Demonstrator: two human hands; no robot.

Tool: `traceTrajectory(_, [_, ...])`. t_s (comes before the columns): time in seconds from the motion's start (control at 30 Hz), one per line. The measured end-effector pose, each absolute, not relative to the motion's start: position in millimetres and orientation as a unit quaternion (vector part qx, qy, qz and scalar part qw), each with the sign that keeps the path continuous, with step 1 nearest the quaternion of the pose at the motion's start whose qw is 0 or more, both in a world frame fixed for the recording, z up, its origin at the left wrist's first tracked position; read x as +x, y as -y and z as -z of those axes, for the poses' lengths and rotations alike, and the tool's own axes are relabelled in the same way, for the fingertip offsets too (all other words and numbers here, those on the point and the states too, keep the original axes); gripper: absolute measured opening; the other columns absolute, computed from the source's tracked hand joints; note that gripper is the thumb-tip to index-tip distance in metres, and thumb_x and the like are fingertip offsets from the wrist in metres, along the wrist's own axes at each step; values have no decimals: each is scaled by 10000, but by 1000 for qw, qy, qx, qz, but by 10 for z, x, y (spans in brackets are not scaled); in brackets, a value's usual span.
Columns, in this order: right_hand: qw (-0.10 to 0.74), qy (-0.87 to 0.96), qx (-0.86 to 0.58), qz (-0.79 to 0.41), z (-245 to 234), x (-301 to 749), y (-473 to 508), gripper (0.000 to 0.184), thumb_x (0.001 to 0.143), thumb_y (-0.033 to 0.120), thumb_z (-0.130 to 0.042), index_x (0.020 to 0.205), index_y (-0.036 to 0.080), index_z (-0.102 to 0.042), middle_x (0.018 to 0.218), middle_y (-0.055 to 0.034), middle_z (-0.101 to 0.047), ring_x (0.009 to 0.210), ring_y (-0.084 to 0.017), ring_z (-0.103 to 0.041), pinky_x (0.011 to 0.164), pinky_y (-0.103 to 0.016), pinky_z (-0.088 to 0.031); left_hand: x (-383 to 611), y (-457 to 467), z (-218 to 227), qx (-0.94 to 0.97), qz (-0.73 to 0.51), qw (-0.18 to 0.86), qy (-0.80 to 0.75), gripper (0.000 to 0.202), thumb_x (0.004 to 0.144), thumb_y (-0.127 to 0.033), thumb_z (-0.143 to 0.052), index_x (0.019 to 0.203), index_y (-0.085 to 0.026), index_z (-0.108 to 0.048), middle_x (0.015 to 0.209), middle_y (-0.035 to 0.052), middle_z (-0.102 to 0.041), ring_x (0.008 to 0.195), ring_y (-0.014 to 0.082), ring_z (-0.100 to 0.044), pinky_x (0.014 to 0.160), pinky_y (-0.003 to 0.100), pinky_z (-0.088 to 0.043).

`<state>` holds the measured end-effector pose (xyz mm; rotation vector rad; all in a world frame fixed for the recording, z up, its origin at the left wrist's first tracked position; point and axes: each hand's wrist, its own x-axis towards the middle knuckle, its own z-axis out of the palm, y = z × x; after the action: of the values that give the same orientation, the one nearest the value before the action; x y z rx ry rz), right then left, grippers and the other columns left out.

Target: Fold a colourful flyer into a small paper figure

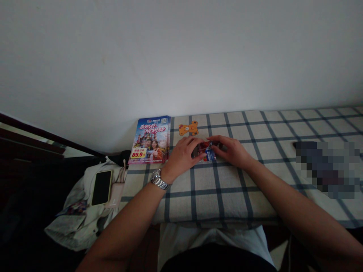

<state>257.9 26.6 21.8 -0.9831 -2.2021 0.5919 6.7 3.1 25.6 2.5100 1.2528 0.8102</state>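
Observation:
Between my two hands, low over the checked cloth (181, 192), is a small glossy packet (210, 154) with red and blue print. My left hand (185, 153) grips its left side, thumb at the near edge and fingers curled over the far edge. From the other side, my right hand (231, 150) pinches the packet's right part with thumb and forefinger. What the packet contains I cannot make out. Just beyond my left hand lies a flat orange bear cutout (188, 128). A stack of printed flyers (150, 139) rests left of that hand.
To the left, a phone (102, 187) and a pale pink power bank (115, 195) lie on crumpled light clothing (70, 230). A blurred-out dark item (326, 168) is on the cloth at the right. A white wall (181, 56) rises behind the table.

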Motion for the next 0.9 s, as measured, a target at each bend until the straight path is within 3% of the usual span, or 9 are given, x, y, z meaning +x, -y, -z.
traceTrajectory(0.17, [333,831,-390,-217,-216,2576,-275,369,990,305,-693,1356,266,-672,1135,-72,-782,960,-247,-756,895,-418,-635,87,-4,-290,837,-273,85,-466,423,940,-369,-801,1269,-210,-589,1228,102,-646,1186,309,-626,1042,506,-561])
traceTrajectory(0.3, [341,822,-369,-268,-183,2573,-292,356,991,288,-683,1346,278,-676,1199,-68,-766,974,-227,-769,879,-385,-656,91,5,-278,829,-278,67,-480,437,940,-387,-799,1271,-217,-572,1204,99,-650,1156,314,-635,1011,506,-571])
traceTrajectory(0.53, [336,825,-373,-258,-169,2565,-309,295,982,251,-680,1275,268,-711,1129,-67,-776,950,-235,-770,844,-385,-653,101,11,-269,829,-271,60,-485,404,969,-458,-754,1243,-215,-585,1166,98,-651,1119,310,-640,973,490,-580])
traceTrajectory(0.9, [343,830,-362,-249,-173,2562,-305,244,996,230,-650,1228,262,-718,1101,-65,-757,964,-236,-750,857,-387,-632,126,11,-296,829,-300,80,-465,350,995,-326,-728,1302,-231,-589,1250,82,-648,1211,283,-631,1061,473,-562])
